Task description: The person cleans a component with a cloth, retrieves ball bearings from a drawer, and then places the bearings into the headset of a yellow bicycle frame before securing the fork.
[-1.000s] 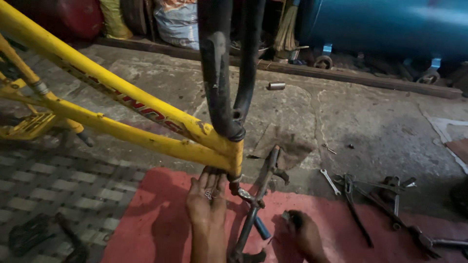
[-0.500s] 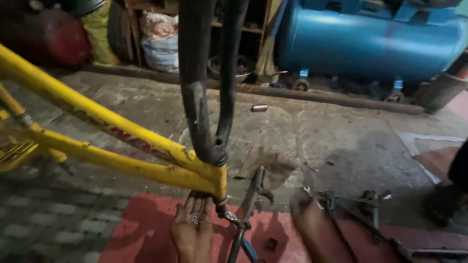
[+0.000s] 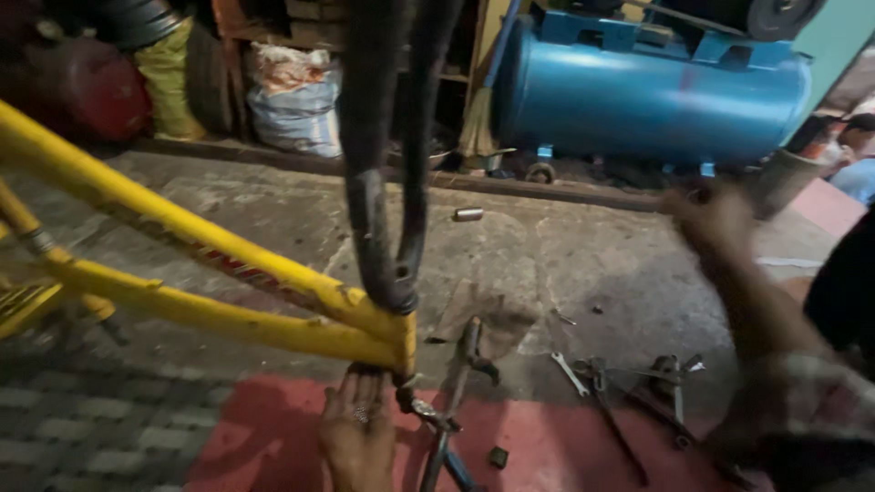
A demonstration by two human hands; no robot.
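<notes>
Left hand [image 3: 357,433] flat, fingers extended, pressing the underside of the yellow bicycle frame [image 3: 210,264] at the head tube, over the red mat [image 3: 264,446]. Right hand [image 3: 706,214] raised, blurred; grip indeterminate.

The frame [image 3: 228,273] stands left over the mat [image 3: 273,437], tools [image 3: 629,392] right, tank [image 3: 656,91] apparently behind.
</notes>
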